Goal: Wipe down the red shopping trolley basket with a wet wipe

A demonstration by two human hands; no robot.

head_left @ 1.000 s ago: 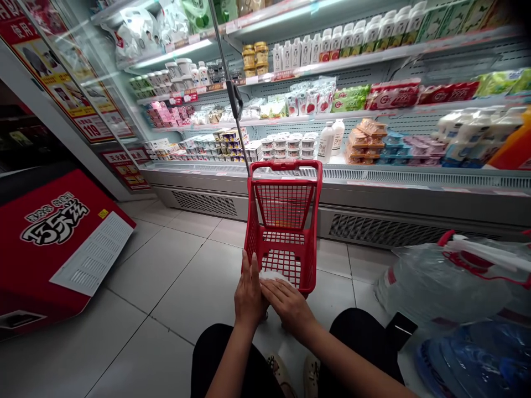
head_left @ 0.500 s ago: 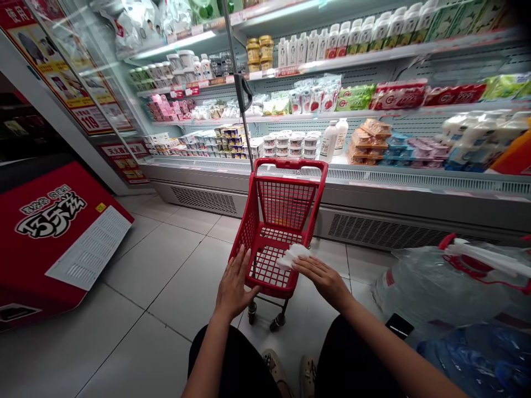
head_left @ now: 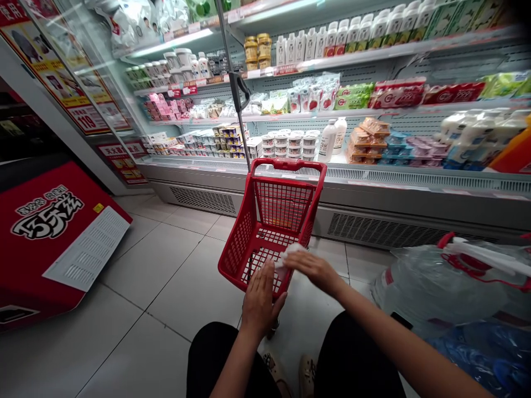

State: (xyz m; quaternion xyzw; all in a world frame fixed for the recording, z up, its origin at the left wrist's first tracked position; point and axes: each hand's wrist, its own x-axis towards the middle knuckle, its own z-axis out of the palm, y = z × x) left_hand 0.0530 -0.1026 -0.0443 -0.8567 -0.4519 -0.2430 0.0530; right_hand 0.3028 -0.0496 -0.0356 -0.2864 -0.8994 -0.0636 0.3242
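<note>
In front of my knees stands a small red shopping cart (head_left: 244, 246) with grid walls and a grid floor, its handle toward the fridge. My right hand (head_left: 311, 268) holds a crumpled white tissue (head_left: 292, 252) over the cart's right side. Flat, with fingers stretched and thumb apart, my left hand (head_left: 261, 301) is at the near rim of the basket. It covers part of that rim; whether it presses on it I cannot tell. Part of the tissue lies hidden under my right fingers.
Beyond the cart runs an open display fridge (head_left: 286, 202) with dairy goods on its shelves. A red freezer box (head_left: 62, 249) stands left. Large clear water jugs (head_left: 440, 282) and a dark phone (head_left: 401, 320) are at the right. A door handle (head_left: 239, 91) rises behind the cart.
My left hand has moved right, from the basket's left front corner to the middle of its near rim. My right hand with the tissue has shifted slightly left. The freezer and jugs stay put.
</note>
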